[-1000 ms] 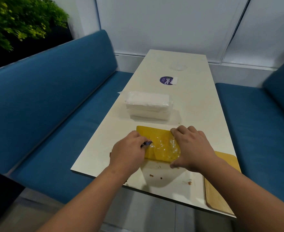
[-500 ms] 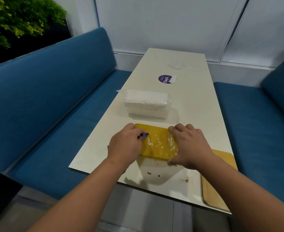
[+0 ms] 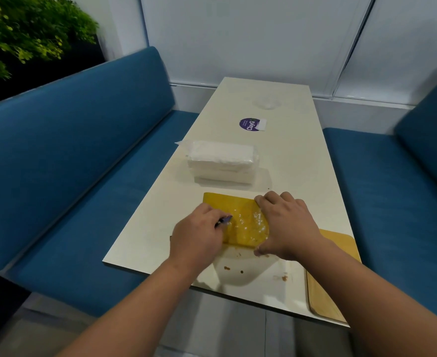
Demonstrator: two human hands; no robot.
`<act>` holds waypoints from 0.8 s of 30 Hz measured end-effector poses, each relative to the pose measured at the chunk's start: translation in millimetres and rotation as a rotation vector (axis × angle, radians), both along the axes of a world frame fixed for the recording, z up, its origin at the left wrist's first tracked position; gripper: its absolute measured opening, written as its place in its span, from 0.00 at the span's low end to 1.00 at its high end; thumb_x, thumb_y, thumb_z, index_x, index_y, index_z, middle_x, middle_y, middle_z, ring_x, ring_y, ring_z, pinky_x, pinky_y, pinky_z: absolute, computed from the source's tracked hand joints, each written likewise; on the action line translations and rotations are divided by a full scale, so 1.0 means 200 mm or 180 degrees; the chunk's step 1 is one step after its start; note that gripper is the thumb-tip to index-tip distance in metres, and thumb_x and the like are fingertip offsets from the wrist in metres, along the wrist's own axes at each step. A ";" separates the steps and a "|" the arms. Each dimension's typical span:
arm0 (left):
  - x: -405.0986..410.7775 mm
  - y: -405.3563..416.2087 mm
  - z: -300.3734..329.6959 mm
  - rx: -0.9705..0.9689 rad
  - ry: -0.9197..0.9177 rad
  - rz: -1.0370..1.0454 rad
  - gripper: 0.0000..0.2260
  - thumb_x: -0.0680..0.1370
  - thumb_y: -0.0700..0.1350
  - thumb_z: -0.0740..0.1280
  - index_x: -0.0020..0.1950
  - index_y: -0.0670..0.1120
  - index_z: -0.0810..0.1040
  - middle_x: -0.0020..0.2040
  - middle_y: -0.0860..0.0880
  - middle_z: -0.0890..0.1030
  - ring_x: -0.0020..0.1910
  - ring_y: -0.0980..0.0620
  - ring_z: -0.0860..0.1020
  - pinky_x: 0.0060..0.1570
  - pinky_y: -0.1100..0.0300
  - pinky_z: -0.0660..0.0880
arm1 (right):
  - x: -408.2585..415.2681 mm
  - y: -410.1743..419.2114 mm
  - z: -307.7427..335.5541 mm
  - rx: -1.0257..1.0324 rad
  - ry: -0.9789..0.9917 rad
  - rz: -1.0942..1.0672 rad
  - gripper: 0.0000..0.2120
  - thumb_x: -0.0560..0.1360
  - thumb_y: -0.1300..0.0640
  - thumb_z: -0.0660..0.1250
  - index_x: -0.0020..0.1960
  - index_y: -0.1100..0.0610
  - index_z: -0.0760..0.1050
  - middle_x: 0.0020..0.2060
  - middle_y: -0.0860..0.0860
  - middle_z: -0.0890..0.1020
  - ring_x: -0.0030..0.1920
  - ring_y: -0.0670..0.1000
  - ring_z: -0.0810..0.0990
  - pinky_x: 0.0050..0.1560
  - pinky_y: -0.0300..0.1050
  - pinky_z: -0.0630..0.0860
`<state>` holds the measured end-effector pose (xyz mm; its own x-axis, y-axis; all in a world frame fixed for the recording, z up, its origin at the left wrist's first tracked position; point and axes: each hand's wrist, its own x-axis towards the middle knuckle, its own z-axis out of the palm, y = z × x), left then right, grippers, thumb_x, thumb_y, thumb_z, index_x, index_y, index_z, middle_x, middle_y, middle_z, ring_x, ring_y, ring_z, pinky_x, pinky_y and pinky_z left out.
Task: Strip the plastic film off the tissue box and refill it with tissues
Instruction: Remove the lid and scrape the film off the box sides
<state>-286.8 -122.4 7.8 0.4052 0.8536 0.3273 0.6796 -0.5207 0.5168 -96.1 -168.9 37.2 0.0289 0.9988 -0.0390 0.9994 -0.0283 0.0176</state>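
The tissue box (image 3: 234,215), a flat yellow thing, is lying on the table (image 3: 297,161) directly between the two hands, with wrinkled, shiny plastic film (image 3: 253,222) showing on the part of its top beside the right hand. The left hand (image 3: 196,238) is curling its fingers around a small dark tool (image 3: 224,219), whose tip is touching the top of the box; what kind of tool it is cannot be made out. The right hand (image 3: 287,228) is gripping the box's other end, fingers bent over the far edge and thumb hooking the near edge, apparently steadying it.

As a judgement, the task is sitting in its first stage: the film is on the box and seems only to be getting opened or scraped. Peeling it off, opening the box and loading the tissues are all left to do.

Just beyond the hands, a pack of white tissues (image 3: 221,161) is waiting in its own clear wrap. Farther out past it, a round purple sticker (image 3: 249,124) is lying flat, and beyond that something faint and clear that is too blurred to name. Beside the right wrist, a wooden board (image 3: 333,279) is resting at the table's near corner. Brown crumbs (image 3: 227,267) are lying on the tabletop under the forearms.

Blue padded benches (image 3: 83,163) are running along both sides of the table, a pale wall is closing the far end, and a green plant (image 3: 26,34) is standing far off beyond the left hand.
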 end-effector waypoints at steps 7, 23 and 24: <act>-0.01 0.02 -0.01 0.0024 0.0018 0.0031 0.10 0.79 0.51 0.63 0.56 0.52 0.82 0.49 0.54 0.78 0.43 0.51 0.77 0.42 0.55 0.75 | 0.00 0.00 -0.01 -0.0008 -0.0027 -0.0006 0.53 0.57 0.30 0.72 0.74 0.49 0.57 0.64 0.46 0.68 0.60 0.52 0.66 0.60 0.49 0.65; -0.07 0.16 0.06 -0.0021 -0.0402 0.0495 0.08 0.79 0.49 0.65 0.53 0.50 0.82 0.46 0.54 0.78 0.43 0.56 0.74 0.43 0.64 0.69 | 0.00 0.01 -0.01 -0.0007 -0.0036 -0.0004 0.53 0.57 0.30 0.72 0.74 0.49 0.57 0.64 0.46 0.68 0.60 0.52 0.66 0.59 0.49 0.65; -0.06 0.17 0.06 -0.0030 -0.0323 0.0557 0.09 0.79 0.49 0.64 0.54 0.50 0.82 0.47 0.54 0.79 0.44 0.54 0.75 0.43 0.62 0.69 | 0.00 0.00 -0.01 -0.0008 -0.0038 -0.0005 0.53 0.57 0.30 0.72 0.74 0.50 0.57 0.64 0.46 0.68 0.60 0.52 0.66 0.59 0.49 0.65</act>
